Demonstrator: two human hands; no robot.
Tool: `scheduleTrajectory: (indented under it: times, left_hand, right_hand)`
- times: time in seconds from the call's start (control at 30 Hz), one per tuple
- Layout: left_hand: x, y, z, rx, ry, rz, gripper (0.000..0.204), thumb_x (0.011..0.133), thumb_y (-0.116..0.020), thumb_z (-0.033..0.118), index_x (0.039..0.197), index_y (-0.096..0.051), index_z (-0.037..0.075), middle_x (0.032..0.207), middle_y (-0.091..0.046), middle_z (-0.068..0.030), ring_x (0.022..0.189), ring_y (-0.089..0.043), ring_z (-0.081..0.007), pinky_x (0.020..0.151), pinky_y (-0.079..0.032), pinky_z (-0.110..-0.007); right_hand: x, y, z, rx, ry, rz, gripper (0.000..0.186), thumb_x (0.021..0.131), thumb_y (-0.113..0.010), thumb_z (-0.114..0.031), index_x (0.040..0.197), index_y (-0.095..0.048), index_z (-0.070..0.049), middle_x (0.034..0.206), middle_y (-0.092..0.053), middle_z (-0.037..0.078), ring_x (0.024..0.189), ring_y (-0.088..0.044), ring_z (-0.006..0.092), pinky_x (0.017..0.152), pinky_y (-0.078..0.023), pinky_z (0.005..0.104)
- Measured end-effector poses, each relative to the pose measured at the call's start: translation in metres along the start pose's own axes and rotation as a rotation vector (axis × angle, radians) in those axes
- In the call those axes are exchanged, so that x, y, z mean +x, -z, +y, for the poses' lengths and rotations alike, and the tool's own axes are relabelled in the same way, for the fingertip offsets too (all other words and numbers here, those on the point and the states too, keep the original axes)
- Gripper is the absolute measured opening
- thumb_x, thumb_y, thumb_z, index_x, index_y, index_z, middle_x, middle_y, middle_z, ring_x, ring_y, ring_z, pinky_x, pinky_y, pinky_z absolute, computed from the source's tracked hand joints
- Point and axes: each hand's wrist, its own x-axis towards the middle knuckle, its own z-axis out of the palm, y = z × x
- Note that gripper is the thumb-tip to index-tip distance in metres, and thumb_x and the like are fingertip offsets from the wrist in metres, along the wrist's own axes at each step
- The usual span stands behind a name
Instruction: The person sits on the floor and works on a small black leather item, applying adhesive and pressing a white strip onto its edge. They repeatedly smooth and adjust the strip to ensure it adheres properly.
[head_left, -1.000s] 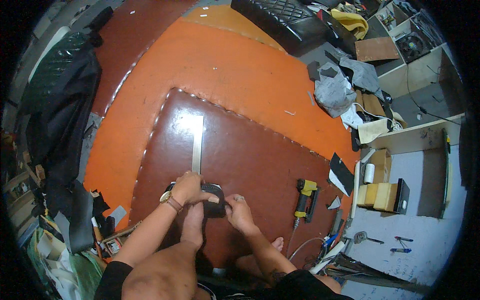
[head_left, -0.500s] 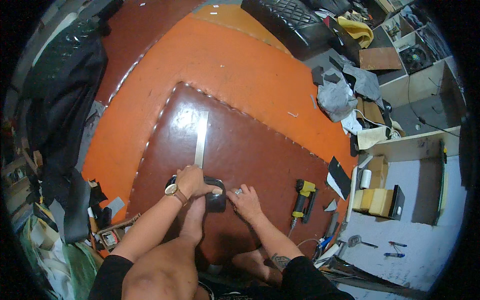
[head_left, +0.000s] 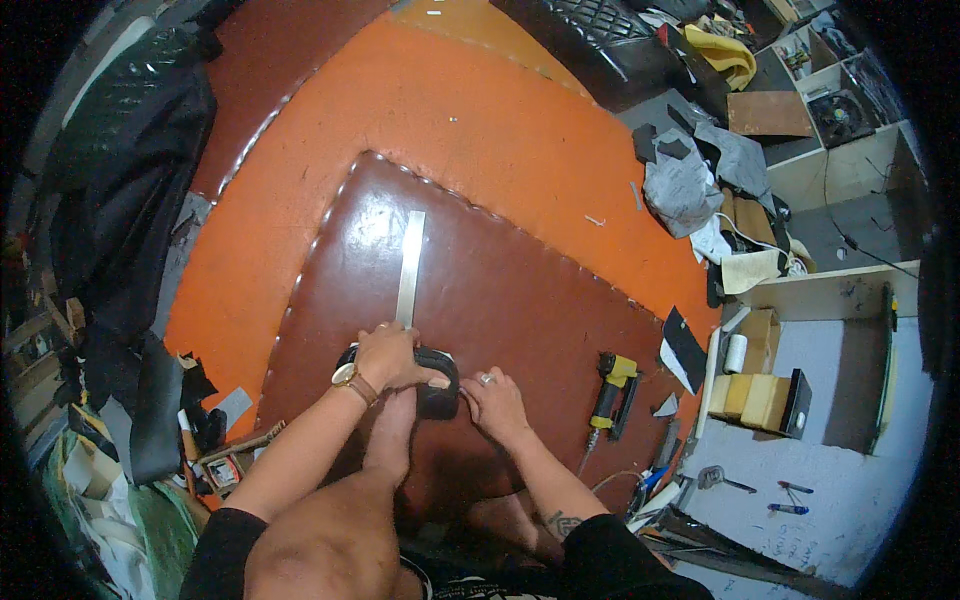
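A black, glossy, curved piece (head_left: 437,402) lies by my bare foot on the brown padded mat. My left hand (head_left: 388,356), with a watch at the wrist, grips it from above, its thumb across the top. From under the left fingers a flat metal ruler (head_left: 409,270) runs away from me along the mat. Beside the piece's right edge, my right hand (head_left: 497,403) has its fingers bent together and a ring on one. Whatever its fingertips pinch is too small to make out.
To the right on the mat (head_left: 510,290) lies a yellow and black air stapler (head_left: 612,395) with a hose. Scraps (head_left: 684,190) are heaped at the far right, beside a wooden shelf unit (head_left: 840,275). Black sheeting (head_left: 130,190) stands along the left.
The view has shifted slightly. My right hand stays at the black piece's edge, its fingers bent a little closer to it; my left hand keeps its grip.
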Motion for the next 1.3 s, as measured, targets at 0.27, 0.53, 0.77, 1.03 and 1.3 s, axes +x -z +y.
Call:
scheduleTrajectory:
  times: [0.27,0.53,0.77,1.03,1.3]
  left_hand:
    - [0.001,-0.016,0.000,0.003,-0.301,0.051,0.074,0.068,-0.085,0.075,0.129,-0.074,0.034,0.123,-0.067,-0.0088,0.124,-0.064,-0.0355,0.100,-0.048,-0.060]
    - [0.012,-0.017,0.022,0.089,-0.167,0.012,0.070,0.064,-0.088,0.070,0.118,-0.080,0.027,0.120,-0.070,-0.0056,0.121,-0.065,-0.0312,0.097,-0.048,-0.056]
    - [0.024,-0.043,0.012,0.077,-0.182,0.101,0.065,0.067,-0.089,0.064,0.113,-0.082,0.019,0.120,-0.072,-0.0052,0.120,-0.067,-0.0304,0.096,-0.049,-0.057]
    - [0.016,-0.027,0.024,0.118,-0.180,0.058,0.066,0.062,-0.092,0.060,0.114,-0.082,0.020,0.121,-0.072,-0.0062,0.121,-0.067,-0.0306,0.098,-0.050,-0.057]
    - [0.024,-0.032,0.021,0.108,-0.161,-0.030,0.078,0.056,-0.091,0.069,0.116,-0.081,0.022,0.129,-0.068,-0.0071,0.130,-0.061,-0.0334,0.103,-0.047,-0.060]
  right_hand:
    - [-0.005,0.016,-0.018,1.964,-0.983,-0.345,0.032,0.113,-0.053,-0.031,0.141,-0.065,-0.019,0.076,-0.052,-0.004,0.062,-0.044,0.0110,0.056,-0.038,0.0284]
    - [-0.028,-0.023,-0.024,2.413,-0.901,-0.210,0.039,0.112,-0.053,-0.040,0.147,-0.053,-0.024,0.070,-0.043,-0.002,0.060,-0.042,0.0120,0.055,-0.035,0.0280]
    - [0.005,0.002,-0.019,1.301,-0.880,-0.347,0.033,0.113,-0.053,-0.042,0.131,-0.060,-0.015,0.074,-0.059,0.002,0.057,-0.050,0.0129,0.053,-0.041,0.0298]
    - [-0.010,-0.008,0.001,2.008,-0.961,-0.455,0.037,0.111,-0.054,-0.052,0.125,-0.058,-0.019,0.070,-0.057,0.000,0.047,-0.042,0.0124,0.046,-0.033,0.0301]
    - [0.006,-0.006,0.003,1.861,-0.993,-0.483,0.039,0.110,-0.054,-0.056,0.125,-0.055,-0.020,0.070,-0.055,-0.001,0.053,-0.044,0.0116,0.048,-0.033,0.0276]
